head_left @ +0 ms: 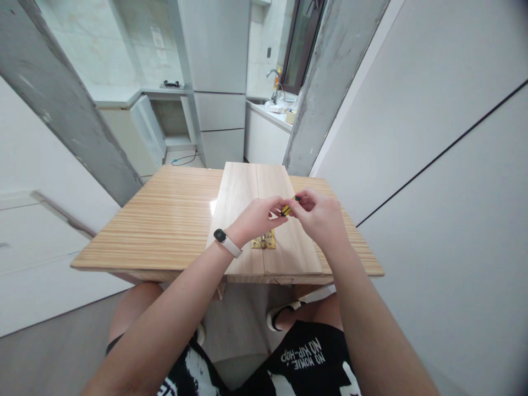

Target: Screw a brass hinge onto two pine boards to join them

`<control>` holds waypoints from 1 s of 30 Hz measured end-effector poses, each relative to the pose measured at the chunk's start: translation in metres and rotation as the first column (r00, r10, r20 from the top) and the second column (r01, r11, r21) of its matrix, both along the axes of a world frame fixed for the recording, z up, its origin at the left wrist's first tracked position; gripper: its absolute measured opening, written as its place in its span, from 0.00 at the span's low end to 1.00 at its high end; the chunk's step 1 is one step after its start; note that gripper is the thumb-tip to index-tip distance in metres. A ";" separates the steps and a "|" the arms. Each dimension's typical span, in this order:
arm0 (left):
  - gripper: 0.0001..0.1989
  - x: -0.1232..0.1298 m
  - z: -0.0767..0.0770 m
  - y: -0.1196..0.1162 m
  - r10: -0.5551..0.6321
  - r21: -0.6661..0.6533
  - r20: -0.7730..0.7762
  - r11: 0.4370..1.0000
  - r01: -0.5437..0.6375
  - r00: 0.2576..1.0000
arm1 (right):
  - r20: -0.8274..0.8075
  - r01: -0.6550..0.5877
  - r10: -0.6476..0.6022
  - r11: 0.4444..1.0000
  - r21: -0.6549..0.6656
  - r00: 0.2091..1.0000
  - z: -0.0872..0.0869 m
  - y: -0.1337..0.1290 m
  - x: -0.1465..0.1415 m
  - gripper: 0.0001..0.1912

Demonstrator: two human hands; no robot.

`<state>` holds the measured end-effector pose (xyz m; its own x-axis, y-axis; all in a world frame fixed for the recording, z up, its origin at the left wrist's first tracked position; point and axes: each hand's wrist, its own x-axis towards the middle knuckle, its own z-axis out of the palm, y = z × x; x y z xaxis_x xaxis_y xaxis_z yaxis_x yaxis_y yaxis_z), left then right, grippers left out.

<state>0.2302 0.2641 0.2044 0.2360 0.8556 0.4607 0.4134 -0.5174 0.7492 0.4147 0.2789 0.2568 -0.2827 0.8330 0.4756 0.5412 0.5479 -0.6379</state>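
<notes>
Since the yellow piece point(290, 206) is small, left hand point(264, 213) and right hand point(320, 212) pinch it by fingertips, likely for control, above the board point(238, 187), near the packet point(269, 240).

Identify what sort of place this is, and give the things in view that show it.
Probably a home kitchen: a curved tap stands by a sink at the back, and a pale counter sits at the back left.
</notes>
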 end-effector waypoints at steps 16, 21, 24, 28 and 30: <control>0.07 0.005 -0.002 -0.001 0.105 0.067 -0.011 0.992 -0.104 0.994 | 0.112 -0.005 -0.003 0.998 0.063 0.994 -0.001 -0.001 -0.006 0.08; 0.06 0.001 -0.004 0.000 0.063 0.041 0.036 0.997 -0.065 0.997 | 0.197 -0.200 0.186 0.978 0.051 0.963 0.007 0.002 0.003 0.12; 0.06 0.002 -0.004 0.000 0.063 0.039 0.015 0.997 -0.064 0.998 | 0.214 -0.175 0.159 0.983 0.056 0.964 0.009 0.002 0.004 0.10; 0.04 0.002 -0.007 0.000 0.060 0.029 0.008 0.998 -0.060 0.998 | 0.185 -0.151 0.136 0.986 0.073 0.973 0.007 0.005 0.003 0.07; 0.05 0.002 -0.009 0.000 0.049 0.014 0.028 0.999 -0.049 0.998 | 0.163 -0.139 0.125 0.988 0.074 0.979 0.005 0.006 0.003 0.06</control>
<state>0.2323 0.2640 0.1952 0.1809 0.8587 0.4794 0.4179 -0.5084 0.7529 0.4178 0.2851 0.2621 -0.4642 0.7421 0.4834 0.5503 0.6694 -0.4991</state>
